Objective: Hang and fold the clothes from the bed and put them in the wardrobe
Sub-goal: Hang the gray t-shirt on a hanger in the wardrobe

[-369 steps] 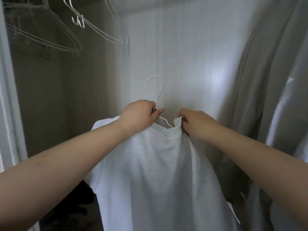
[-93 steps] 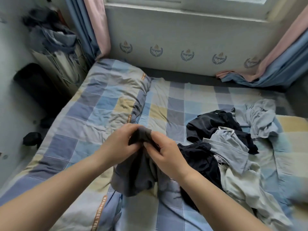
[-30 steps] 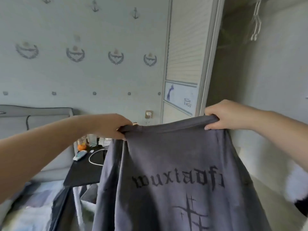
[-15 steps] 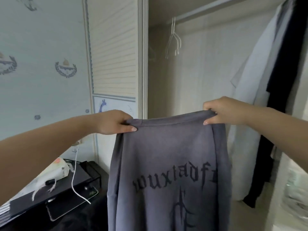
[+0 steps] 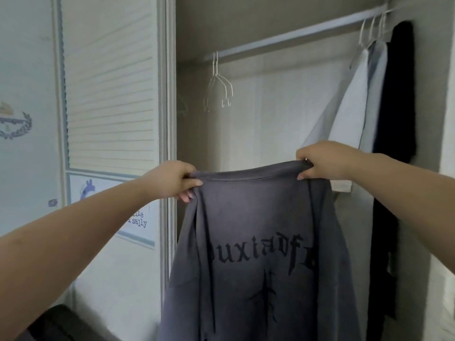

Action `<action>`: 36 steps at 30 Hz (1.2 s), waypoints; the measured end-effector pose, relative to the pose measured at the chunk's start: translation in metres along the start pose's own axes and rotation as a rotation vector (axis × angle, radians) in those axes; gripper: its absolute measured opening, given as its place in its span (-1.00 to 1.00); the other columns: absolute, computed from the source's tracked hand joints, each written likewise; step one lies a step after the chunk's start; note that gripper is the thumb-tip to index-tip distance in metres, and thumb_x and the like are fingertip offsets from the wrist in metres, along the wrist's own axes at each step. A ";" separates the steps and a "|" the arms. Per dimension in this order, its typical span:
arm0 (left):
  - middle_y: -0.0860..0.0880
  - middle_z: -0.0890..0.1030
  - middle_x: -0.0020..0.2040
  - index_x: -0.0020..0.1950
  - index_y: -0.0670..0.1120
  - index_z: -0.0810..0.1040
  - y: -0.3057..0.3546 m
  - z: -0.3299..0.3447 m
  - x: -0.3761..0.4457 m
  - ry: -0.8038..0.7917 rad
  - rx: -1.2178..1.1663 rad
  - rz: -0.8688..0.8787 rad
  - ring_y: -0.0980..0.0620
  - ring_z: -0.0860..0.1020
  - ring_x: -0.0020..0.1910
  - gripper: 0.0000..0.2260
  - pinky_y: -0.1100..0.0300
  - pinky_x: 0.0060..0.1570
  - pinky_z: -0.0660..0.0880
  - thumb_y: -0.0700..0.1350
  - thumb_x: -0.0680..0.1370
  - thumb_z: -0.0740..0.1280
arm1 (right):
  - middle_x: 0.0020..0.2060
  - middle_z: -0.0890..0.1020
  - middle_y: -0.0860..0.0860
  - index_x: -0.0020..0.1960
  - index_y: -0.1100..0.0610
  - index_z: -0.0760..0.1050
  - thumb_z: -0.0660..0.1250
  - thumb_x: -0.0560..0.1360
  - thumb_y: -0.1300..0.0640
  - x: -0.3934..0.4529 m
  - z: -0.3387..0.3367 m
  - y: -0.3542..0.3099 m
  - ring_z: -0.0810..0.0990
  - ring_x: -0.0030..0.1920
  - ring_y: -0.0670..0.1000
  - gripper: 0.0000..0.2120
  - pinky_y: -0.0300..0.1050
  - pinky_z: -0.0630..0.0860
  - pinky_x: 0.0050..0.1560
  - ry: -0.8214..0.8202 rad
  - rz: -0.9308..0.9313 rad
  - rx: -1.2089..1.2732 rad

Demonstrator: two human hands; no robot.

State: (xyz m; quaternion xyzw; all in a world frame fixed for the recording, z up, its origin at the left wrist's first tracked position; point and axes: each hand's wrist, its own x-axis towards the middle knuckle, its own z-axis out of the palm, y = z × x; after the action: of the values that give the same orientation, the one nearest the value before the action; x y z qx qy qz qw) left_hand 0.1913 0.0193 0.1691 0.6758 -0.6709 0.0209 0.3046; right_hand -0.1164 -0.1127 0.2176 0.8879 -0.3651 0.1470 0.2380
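Note:
A dark grey T-shirt (image 5: 258, 230) with black gothic lettering hangs spread out in front of me, held up by its top edge. My left hand (image 5: 172, 179) pinches the left corner and my right hand (image 5: 317, 161) pinches the right corner. Behind it the open wardrobe (image 5: 270, 119) shows a white rail (image 5: 295, 34) across the top. Empty white wire hangers (image 5: 218, 87) hang at the rail's left end. The shirt's lower part runs out of the view.
Hanging clothes fill the rail's right end: a white garment (image 5: 349, 114) and a black one (image 5: 401, 94). A louvred sliding wardrobe door (image 5: 110, 94) stands to the left, with a wallpapered wall (image 5: 24, 119) beyond it. A dark object (image 5: 56, 323) sits at the bottom left.
The view has swung right from the wall and desk toward the wardrobe opening, which now sits closer and centred. Both hands still hold the grey shirt spread by its top edge.

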 end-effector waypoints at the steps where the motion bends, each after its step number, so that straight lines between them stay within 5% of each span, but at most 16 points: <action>1: 0.02 0.64 -0.40 -0.17 -0.14 0.49 -0.002 0.003 0.009 0.020 -0.225 0.003 0.13 0.66 -0.34 -0.84 0.33 -0.32 0.56 -0.12 0.59 0.30 | -0.32 0.42 -0.10 -0.29 -0.05 0.25 0.37 0.47 -0.08 0.011 0.004 0.010 0.38 -0.27 -0.04 -0.67 -0.10 0.30 -0.29 0.016 0.028 -0.006; 7: -0.11 0.64 -0.13 -0.03 -0.17 0.57 -0.022 0.038 0.069 0.244 -0.714 0.028 0.03 0.65 -0.13 -0.87 0.22 -0.13 0.62 -0.13 0.59 0.28 | -0.31 0.45 -0.11 -0.26 -0.02 0.30 0.37 0.47 -0.09 0.072 0.031 0.048 0.43 -0.21 0.00 -0.71 -0.16 0.26 -0.33 0.060 0.046 0.028; 12: -0.13 0.65 -0.07 0.03 -0.18 0.60 -0.026 0.066 0.146 0.443 -1.077 -0.001 -0.01 0.61 -0.09 -0.80 0.24 -0.17 0.59 -0.10 0.61 0.25 | -0.20 0.51 -0.05 -0.07 0.07 0.45 0.36 0.47 -0.11 0.143 0.056 0.079 0.48 -0.11 0.02 -0.74 -0.13 0.32 -0.26 0.039 0.029 0.029; 15: -0.07 0.69 -0.09 0.02 -0.16 0.58 -0.022 0.073 0.180 0.509 -1.244 0.020 0.05 0.65 -0.14 -0.77 0.25 -0.23 0.58 -0.06 0.63 0.19 | -0.18 0.52 -0.02 -0.16 0.03 0.42 0.39 0.46 -0.09 0.180 0.066 0.092 0.53 -0.11 0.04 -0.77 -0.10 0.48 -0.19 -0.046 0.014 0.120; 21: -0.13 0.69 -0.01 0.13 -0.20 0.58 -0.024 0.066 0.230 0.564 -1.357 0.023 0.00 0.66 -0.09 -0.63 0.17 -0.16 0.58 0.04 0.65 0.11 | -0.27 0.48 -0.03 -0.22 0.06 0.38 0.43 0.45 0.00 0.236 0.086 0.098 0.51 -0.40 -0.07 -0.75 -0.29 0.42 -0.51 -0.140 0.008 0.339; 26: -0.19 0.66 0.08 0.17 -0.22 0.57 -0.031 0.047 0.262 0.568 -1.383 -0.012 -0.12 0.63 0.08 -0.55 0.03 0.03 0.54 0.12 0.63 0.13 | -0.32 0.51 -0.06 -0.25 0.04 0.38 0.41 0.45 -0.07 0.271 0.085 0.090 0.49 -0.35 -0.06 -0.72 -0.24 0.43 -0.33 -0.194 -0.012 0.297; 30: -0.18 0.67 0.05 0.15 -0.21 0.58 -0.041 0.020 0.286 0.559 -1.354 0.016 -0.13 0.64 0.06 -0.57 0.00 0.04 0.54 0.13 0.62 0.16 | -0.12 0.64 -0.02 0.00 0.07 0.53 0.38 0.46 -0.11 0.305 0.058 0.078 0.60 -0.07 -0.01 -0.74 -0.16 0.48 -0.02 0.048 0.026 0.585; 33: -0.17 0.66 -0.05 0.07 -0.19 0.59 -0.052 0.006 0.299 0.538 -1.346 0.047 -0.11 0.64 -0.07 -0.58 0.03 -0.07 0.54 0.15 0.59 0.21 | -0.05 0.56 -0.03 0.16 0.10 0.50 0.28 0.52 -0.14 0.341 0.033 0.061 0.55 -0.05 0.02 -0.63 -0.14 0.47 -0.03 0.387 0.113 0.733; 36: -0.13 0.65 -0.17 -0.02 -0.15 0.60 -0.061 0.000 0.308 0.535 -1.363 0.056 -0.08 0.63 -0.17 -0.62 0.04 -0.11 0.54 0.16 0.57 0.24 | 0.06 0.49 0.02 0.31 0.11 0.42 0.14 0.59 -0.13 0.371 0.018 0.033 0.52 0.04 0.09 -0.58 0.06 0.58 0.05 0.470 0.171 0.886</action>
State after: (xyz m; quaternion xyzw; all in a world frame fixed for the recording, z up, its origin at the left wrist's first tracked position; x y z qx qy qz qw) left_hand 0.2777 -0.2609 0.2802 0.2909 -0.4546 -0.2289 0.8101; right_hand 0.1175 -0.3575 0.3745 0.8136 -0.2757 0.5023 -0.0988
